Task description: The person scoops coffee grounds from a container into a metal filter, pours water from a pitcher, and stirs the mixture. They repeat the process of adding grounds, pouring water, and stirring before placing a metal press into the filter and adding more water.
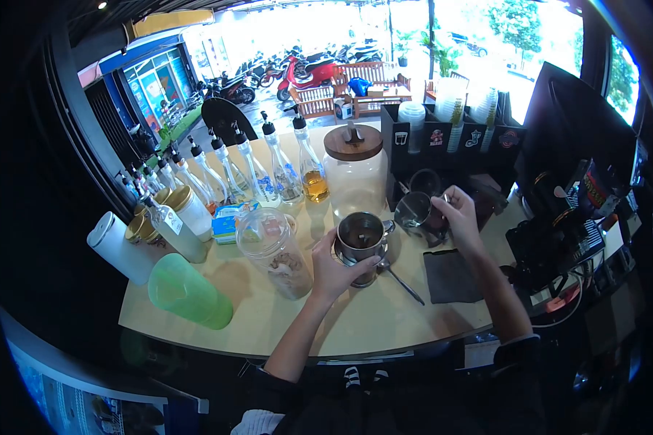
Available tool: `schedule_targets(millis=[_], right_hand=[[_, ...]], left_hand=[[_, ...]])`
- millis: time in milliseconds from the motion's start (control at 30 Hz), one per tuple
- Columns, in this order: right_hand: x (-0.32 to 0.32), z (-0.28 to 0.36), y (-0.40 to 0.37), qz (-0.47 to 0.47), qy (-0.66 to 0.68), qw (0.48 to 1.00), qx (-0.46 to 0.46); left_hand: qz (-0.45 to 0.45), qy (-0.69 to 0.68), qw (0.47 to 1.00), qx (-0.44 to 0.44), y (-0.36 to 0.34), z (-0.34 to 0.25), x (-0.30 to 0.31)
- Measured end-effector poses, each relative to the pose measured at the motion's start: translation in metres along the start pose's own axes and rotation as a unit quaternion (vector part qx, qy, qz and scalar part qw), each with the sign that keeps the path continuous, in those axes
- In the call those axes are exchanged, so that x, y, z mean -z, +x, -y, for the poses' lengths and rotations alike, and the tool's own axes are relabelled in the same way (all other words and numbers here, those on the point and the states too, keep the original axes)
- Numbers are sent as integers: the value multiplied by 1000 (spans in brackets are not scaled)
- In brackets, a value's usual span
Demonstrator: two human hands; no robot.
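My left hand (pixel 341 264) is wrapped round a metal cup (pixel 363 250) with a side handle. Dark contents show inside the cup, and what is under it is partly hidden by my fingers. My right hand (pixel 459 217) pinches the rim or handle of a clear glass cup (pixel 412 210), raised off the counter to the right of the metal cup. A spoon (pixel 404 284) lies beside the metal cup. Left of my left hand stands a clear plastic container (pixel 290 272) with brownish contents. Below my right forearm is a dark folded cloth (pixel 450 277).
Several pour-spout bottles (pixel 265 174) line the counter's far left edge. A wooden-lidded glass jar (pixel 355 181) stands behind the metal cup. At left is a green pitcher (pixel 189 293). A black cup organizer (pixel 428 141) stands at the back right, with dark equipment (pixel 551 246) at right.
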State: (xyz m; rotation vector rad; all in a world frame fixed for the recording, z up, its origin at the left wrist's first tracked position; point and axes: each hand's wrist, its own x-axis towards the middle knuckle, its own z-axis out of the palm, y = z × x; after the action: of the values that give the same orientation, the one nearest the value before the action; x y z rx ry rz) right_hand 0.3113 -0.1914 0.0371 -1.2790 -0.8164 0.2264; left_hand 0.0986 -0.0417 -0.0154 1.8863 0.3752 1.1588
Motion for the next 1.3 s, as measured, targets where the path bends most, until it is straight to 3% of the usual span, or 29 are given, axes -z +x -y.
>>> schedule_targets(millis=[133, 167, 267, 433, 633, 700, 733, 800, 867, 900, 967, 1000, 1067, 1200, 1267, 1300], right_hand=[[6, -56, -14, -40, 64, 996, -39], [8, -63, -17, -46, 64, 993, -87], [-4, -95, -22, -70, 158, 981, -86], [-15, -112, -38, -84, 148, 984, -61], [-5, -144, -44, -41, 35, 998, -40], [-4, -146, -47, -128, -93, 986, 59], [-6, -125, -55, -129, -93, 985, 61], [-12, -60, -80, -51, -272, 947, 162], [-11, -66, -103, 109, -310, 938, 110], [-13, -66, -115, 107, -312, 937, 111], [-24, -63, -134, 158, -446, 874, 113], [-27, -68, -136, 155, -448, 873, 114], [-30, -80, -136, 179, -534, 816, 130], [-29, -64, -138, 212, -568, 791, 87], [-24, -41, -138, 212, -540, 812, -61], [-18, -33, -137, 213, -541, 812, -59]], left_hand=[[8, 26, 999, 21, -1, -3, 1], [8, 27, 999, 21, -1, -3, 1], [9, 20, 999, 31, -2, -1, 1], [9, -1, 999, 44, -3, 2, 0], [14, 9, 999, 29, -2, -4, 1], [15, 14, 999, 27, -2, -7, 2], [14, 20, 999, 25, -2, -8, 2], [7, 19, 1000, 21, -3, -4, 2], [1, 15, 1000, 18, -2, -4, 1], [9, 23, 1000, 19, -2, -8, 2], [19, 31, 999, 18, -1, -9, 3], [14, 20, 1000, 17, -2, -8, 2], [10, 7, 1000, 19, -2, -8, 1], [9, 25, 1000, 16, -3, -9, 2], [6, 26, 1000, 10, -2, -8, 2], [5, 20, 1000, 9, -3, -6, 2]])
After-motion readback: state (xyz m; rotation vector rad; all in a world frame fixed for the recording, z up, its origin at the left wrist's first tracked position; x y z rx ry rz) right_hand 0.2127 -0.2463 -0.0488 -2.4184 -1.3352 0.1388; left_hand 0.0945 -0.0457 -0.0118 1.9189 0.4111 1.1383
